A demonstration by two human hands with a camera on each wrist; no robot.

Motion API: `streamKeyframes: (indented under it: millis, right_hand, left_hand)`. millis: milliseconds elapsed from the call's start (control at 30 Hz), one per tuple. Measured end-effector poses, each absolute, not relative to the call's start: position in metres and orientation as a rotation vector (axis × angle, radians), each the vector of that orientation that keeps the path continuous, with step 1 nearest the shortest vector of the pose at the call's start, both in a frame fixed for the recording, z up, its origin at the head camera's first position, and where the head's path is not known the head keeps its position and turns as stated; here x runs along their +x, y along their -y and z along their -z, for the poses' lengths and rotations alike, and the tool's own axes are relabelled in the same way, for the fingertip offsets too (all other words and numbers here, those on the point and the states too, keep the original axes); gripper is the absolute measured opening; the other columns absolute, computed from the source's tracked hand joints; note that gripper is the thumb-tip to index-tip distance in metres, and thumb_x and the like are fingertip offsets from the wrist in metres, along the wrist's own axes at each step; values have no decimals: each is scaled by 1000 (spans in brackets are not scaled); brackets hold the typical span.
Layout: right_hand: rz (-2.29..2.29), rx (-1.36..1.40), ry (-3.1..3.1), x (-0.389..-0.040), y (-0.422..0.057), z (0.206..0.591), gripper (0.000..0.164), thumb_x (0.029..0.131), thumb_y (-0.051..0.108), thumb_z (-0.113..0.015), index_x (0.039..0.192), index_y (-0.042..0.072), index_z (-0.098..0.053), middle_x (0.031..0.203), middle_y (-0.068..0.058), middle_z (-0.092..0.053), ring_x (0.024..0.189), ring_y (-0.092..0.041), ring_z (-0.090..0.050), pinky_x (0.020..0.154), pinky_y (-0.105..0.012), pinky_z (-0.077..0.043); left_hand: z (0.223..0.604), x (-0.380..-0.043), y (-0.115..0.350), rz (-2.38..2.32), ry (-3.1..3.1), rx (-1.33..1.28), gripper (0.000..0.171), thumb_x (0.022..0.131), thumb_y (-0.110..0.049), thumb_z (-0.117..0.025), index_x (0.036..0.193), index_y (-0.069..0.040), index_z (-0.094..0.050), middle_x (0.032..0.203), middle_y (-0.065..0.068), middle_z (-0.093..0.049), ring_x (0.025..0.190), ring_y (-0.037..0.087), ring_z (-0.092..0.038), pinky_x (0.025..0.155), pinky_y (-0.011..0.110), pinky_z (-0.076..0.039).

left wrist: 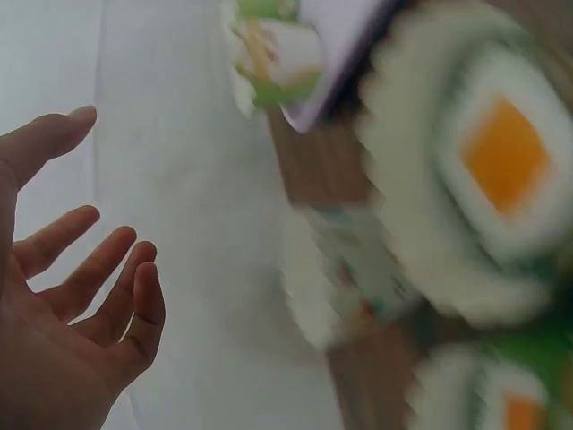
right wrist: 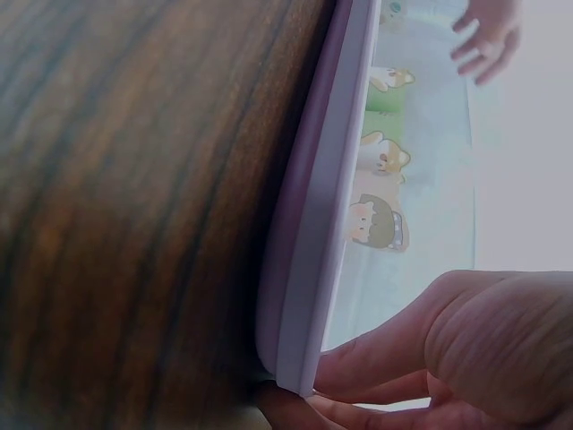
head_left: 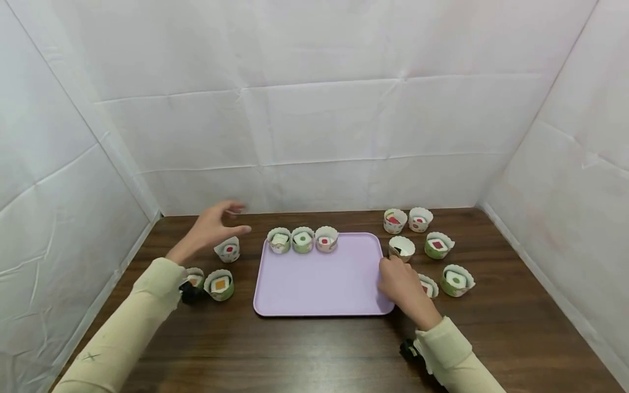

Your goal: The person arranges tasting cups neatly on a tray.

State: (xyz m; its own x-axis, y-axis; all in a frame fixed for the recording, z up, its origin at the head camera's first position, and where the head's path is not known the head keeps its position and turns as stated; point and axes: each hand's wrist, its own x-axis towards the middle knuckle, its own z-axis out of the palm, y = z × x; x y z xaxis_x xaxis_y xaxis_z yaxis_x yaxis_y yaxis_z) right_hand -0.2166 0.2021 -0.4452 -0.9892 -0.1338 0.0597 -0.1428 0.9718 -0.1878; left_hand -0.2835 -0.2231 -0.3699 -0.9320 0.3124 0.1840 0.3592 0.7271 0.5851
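Note:
A lilac tray (head_left: pixel 314 289) lies on the dark wooden table. My right hand (head_left: pixel 400 284) grips its right edge; in the right wrist view the thumb (right wrist: pixel 358 363) presses inside the rim and fingers go under it. Three paper cups (head_left: pixel 302 240) with sushi-like rolls stand in a row at the tray's far left. My left hand (head_left: pixel 211 226) hovers, fingers spread and holding nothing, above a cup with a red-centred roll (head_left: pixel 228 250). Close to the left wrist camera is a cup with an orange-centred roll (left wrist: pixel 506 161), and another such cup is partly hidden by the sleeve.
Right of the tray stand several more cups, among them a red-centred one (head_left: pixel 438 245) and a green-centred one (head_left: pixel 457 281). A cup (head_left: pixel 427 285) is partly covered by my right hand. White cloth (head_left: pixel 314 125) hangs behind the table and at both sides.

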Motion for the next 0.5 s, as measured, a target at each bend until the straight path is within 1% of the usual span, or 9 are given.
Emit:
streamKeyframes:
  millis: [133, 267, 367, 500]
  right_hand:
    - [-314, 217, 3070, -216, -203, 445, 8, 86, 0, -59, 87, -3, -66, 84, -18, -61, 72, -37, -64, 56, -51, -55]
    - [-316, 209, 3071, -216, -203, 445, 8, 86, 0, -59, 87, -3, -67, 85, -18, -61, 74, -38, -65, 57, -52, -55]
    - [-312, 214, 3064, -215, -203, 445, 8, 86, -1, -60, 88, -4, -67, 85, -19, -61, 74, -38, -65, 57, -52, -55]
    - [-310, 220, 3060, -215, -204, 445, 8, 86, -1, -60, 88, -4, -67, 84, -18, -61, 72, -37, -64, 56, -51, -55]
  left_hand:
    - [379, -278, 243, 958, 2918, -508, 65, 94, -34, -76, 146, -3, -53, 143, 26, -58, 131, 44, -55, 108, 62, -49]
    - [389, -274, 258, 956, 3002, -502, 71, 93, -34, -77, 150, -1, -48, 146, 28, -55, 135, 48, -51, 107, 64, -49]
    - [396, -274, 267, 974, 3041, -529, 76, 92, -31, -78, 152, 1, -44, 147, 30, -53, 134, 49, -51, 105, 65, -50]
    - [403, -276, 274, 979, 3068, -566, 80, 89, -29, -81, 152, 3, -43, 146, 30, -53, 131, 50, -54, 104, 65, -51]
